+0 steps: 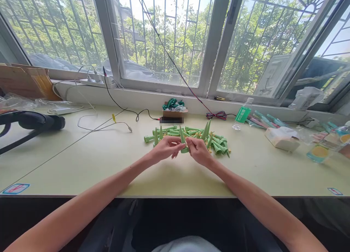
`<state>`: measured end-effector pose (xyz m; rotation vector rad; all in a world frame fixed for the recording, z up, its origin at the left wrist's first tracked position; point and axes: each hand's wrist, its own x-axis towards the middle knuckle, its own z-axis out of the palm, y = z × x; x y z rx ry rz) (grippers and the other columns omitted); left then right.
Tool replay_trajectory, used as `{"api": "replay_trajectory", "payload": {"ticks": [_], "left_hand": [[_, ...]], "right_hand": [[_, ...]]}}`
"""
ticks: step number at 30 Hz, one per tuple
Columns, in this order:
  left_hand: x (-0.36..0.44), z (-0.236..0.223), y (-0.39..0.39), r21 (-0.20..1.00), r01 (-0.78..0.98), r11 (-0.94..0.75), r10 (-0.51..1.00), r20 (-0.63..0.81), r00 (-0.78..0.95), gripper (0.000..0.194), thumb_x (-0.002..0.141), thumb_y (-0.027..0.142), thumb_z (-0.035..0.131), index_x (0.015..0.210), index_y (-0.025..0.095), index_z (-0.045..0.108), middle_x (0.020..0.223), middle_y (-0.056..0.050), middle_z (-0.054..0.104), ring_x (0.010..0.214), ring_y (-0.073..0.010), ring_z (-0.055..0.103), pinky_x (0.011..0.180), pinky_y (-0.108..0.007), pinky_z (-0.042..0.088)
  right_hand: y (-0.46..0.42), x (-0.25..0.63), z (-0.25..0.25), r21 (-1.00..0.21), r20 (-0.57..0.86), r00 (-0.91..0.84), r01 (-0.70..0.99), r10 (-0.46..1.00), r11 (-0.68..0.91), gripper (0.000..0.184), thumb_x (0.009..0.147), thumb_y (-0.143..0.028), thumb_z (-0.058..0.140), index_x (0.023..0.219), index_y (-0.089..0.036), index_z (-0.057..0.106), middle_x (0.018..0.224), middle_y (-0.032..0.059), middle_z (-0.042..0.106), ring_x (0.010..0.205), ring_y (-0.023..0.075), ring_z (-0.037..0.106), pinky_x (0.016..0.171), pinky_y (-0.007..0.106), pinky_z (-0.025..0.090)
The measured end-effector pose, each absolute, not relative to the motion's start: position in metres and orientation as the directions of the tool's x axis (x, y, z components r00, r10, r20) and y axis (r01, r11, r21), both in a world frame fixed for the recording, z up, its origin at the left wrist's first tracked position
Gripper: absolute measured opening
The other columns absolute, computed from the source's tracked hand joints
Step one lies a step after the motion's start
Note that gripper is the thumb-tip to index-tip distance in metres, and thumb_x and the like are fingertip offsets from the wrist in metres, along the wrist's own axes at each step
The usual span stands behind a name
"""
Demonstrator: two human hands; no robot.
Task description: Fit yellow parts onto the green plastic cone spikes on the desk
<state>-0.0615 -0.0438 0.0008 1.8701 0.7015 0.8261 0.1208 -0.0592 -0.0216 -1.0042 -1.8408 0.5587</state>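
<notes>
Pale tabletop [259, 168] beneath, green cone [182, 135] upright between both hands [166, 148].

My left hand [164, 148] and right hand [201, 151] are bare; a small spot [131, 167] dots my left forearm [93, 201]; grey cloth [186, 245] shows at six o'clock.

Green plastic cone [182, 134] partly hidden by bare left hand [162, 148]. Small yellow pieces [229, 150] too tiny to identify. Black curved device [41, 120], brown cardboard box [19, 82]: cut off, left edge. Dark rectangular patch [171, 120] pixelated.
</notes>
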Motion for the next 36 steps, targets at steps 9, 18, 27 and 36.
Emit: {"api": "replay_trajectory", "payload": {"ticks": [9, 18, 27, 36], "left_hand": [[-0.059, -0.004, -0.045, 0.556, 0.32, -0.767, 0.622, 0.524, 0.582, 0.03, 0.089, 0.042, 0.058, 0.076, 0.017, 0.066, 0.079, -0.005, 0.057, 0.058, -0.0105, 0.05, 0.054, -0.023, 0.041], [-0.062, -0.013, -0.042, 0.359, 0.351, -0.865, 0.502, 0.579, 0.642, 0.023, 0.095, 0.033, 0.05, 0.103, 0.021, 0.068, 0.095, -0.007, 0.061, 0.059, -0.009, 0.047, 0.056, -0.022, 0.04], [-0.056, -0.011, -0.044, 0.543, 0.307, -0.781, 0.612, 0.573, 0.545, 0.018, 0.086, 0.031, 0.063, 0.077, 0.016, 0.067, 0.08, -0.002, 0.055, 0.055, -0.0055, 0.048, 0.049, -0.018, 0.042], [-0.058, -0.001, -0.045, 0.948, 0.111, -0.299, 0.772, 0.171, 0.612, 0.039, 0.077, 0.048, 0.071, 0.071, 0.011, 0.061, 0.052, 0.002, 0.051, 0.042, -0.0078, 0.049, 0.042, -0.021, 0.039]], "right_hand": [[-0.057, 0.12, -0.021, -0.773, 0.421, -0.202, 0.43, 0.884, 0.467, 0.055, 0.095, -0.053, 0.036, 0.051, -0.021, 0.037, 0.041, -0.0028, 0.04, 0.041, 0.0108, 0.036, 0.046, 0.026, 0.029], [-0.057, 0.119, -0.022, -0.823, 0.331, -0.188, 0.422, 0.925, 0.38, 0.056, 0.095, -0.046, 0.035, 0.045, -0.022, 0.033, 0.034, -0.0037, 0.037, 0.035, 0.01, 0.036, 0.046, 0.026, 0.032], [-0.054, 0.121, -0.023, -0.766, 0.401, -0.192, 0.466, 0.896, 0.443, 0.053, 0.096, -0.043, 0.034, 0.047, -0.021, 0.034, 0.038, -0.0028, 0.039, 0.038, 0.01, 0.035, 0.045, 0.026, 0.027], [-0.059, 0.121, -0.023, -0.698, 0.518, -0.238, 0.437, 0.821, 0.567, 0.052, 0.097, -0.05, 0.035, 0.055, -0.02, 0.037, 0.046, -0.0028, 0.04, 0.045, 0.0099, 0.036, 0.048, 0.025, 0.029]]}}
